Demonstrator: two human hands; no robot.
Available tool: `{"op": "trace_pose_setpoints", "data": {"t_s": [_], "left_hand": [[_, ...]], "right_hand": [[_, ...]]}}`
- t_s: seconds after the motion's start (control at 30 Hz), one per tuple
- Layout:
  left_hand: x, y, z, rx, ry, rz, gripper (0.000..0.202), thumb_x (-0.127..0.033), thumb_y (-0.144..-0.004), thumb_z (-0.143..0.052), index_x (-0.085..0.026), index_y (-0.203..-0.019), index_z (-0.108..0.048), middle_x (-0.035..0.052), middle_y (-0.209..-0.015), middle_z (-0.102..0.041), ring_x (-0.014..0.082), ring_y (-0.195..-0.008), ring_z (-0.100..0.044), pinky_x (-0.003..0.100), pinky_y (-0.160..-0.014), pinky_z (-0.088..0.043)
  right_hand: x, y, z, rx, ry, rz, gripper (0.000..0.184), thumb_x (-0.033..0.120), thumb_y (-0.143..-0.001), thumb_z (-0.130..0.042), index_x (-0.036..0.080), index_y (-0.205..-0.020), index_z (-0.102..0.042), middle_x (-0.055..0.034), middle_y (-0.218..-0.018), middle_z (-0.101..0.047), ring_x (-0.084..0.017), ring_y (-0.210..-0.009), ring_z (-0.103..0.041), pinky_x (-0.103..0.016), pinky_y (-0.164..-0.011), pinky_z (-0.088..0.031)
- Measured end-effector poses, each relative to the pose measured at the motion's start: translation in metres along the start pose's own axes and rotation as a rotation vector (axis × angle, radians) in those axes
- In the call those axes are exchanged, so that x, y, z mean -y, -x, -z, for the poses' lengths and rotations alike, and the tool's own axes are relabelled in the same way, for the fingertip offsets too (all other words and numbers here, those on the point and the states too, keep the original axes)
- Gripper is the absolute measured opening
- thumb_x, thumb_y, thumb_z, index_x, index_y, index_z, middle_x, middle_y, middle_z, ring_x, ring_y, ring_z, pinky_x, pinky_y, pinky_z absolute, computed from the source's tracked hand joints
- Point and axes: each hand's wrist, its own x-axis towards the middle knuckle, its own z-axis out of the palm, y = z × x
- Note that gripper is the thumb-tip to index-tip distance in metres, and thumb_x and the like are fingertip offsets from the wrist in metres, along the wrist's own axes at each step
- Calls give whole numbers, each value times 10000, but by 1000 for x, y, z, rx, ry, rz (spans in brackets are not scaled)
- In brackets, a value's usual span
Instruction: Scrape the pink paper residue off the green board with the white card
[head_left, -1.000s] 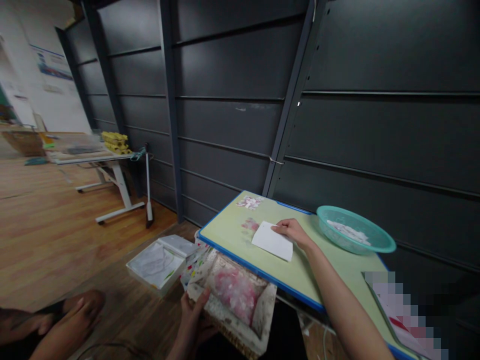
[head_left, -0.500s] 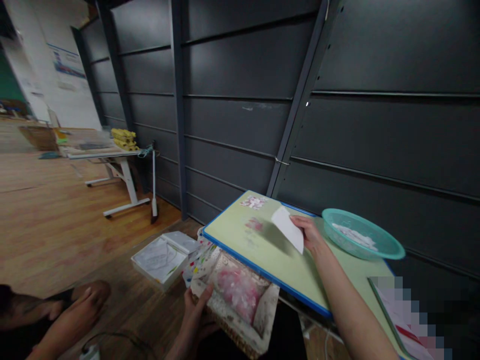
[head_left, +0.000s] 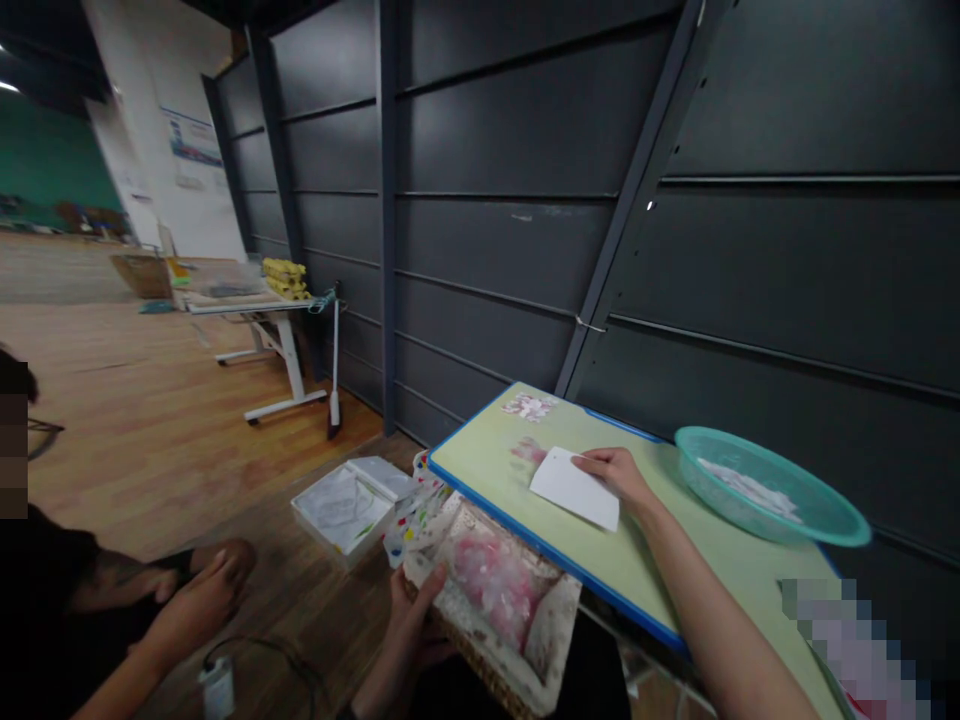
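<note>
My left hand (head_left: 416,610) grips the near left rim of a cloth-lined wicker basket (head_left: 551,680), tilted at the table's front edge. Inside the basket lies a clear plastic bag (head_left: 495,585) with pink and white contents. Over the pale yellow table (head_left: 480,450) my right hand (head_left: 611,475) pinches a white card (head_left: 577,492) by its upper edge. The card lies nearly flat, close to the tabletop; whether it touches I cannot tell. Left of it are a pinkish smudge-like patch (head_left: 529,450) and a small pile of pink and white pieces (head_left: 529,406).
A green plastic basin (head_left: 772,485) with white pieces stands at the table's right. On the floor at left is an open white box (head_left: 345,510). Another person's hands (head_left: 202,600) are at the lower left, near a power strip (head_left: 217,688). A dark panel wall (head_left: 487,240) rises behind.
My right hand has lowered the white card from a steep tilt to nearly flat over the table. The view has swung left, and more of the other person shows. My left hand still holds the basket.
</note>
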Motion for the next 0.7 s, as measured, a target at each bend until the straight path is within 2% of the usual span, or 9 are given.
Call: {"op": "trace_pose_setpoints", "data": {"t_s": [0.1, 0.23, 0.4, 0.7], "left_hand": [[0, -2, 0, -27, -17, 0, 634, -474, -648, -832, -368, -1175, -495, 71, -1188, -653, 273, -626, -740, 457, -576, -614], [-1, -3, -2, -66, -36, -11, 619, -493, -630, -834, -363, -1135, -500, 39, -1024, -668, 277, -585, -724, 477, -568, -613], [-2, -1, -2, -37, -52, -21, 567, -456, -662, -809, -370, -1142, -519, 14, -915, -682, 279, -573, -722, 479, -587, -610], [6, -16, 0, -87, -35, -19, 627, -470, -630, -828, -365, -1159, -509, 74, -1141, -660, 298, -680, -741, 461, -573, -611]], "right_hand": [[1, 1, -1, -16, -36, 14, 349, 463, -487, -794, 139, -607, -739, -59, -515, -651, -152, -439, -500, -266, -427, -295], [2, 2, 2, 32, -6, 27, 309, 430, -493, -791, 138, -555, -709, -48, -496, -624, -136, -442, -476, -258, -426, -274], [1, 1, 2, -23, -26, 61, 316, 454, -542, -769, 145, -570, -708, -25, -489, -603, -119, -444, -448, -251, -437, -265], [6, 3, 3, 34, 16, 34, 323, 459, -511, -779, 148, -566, -713, -38, -493, -618, -130, -441, -464, -257, -437, -266]]}}
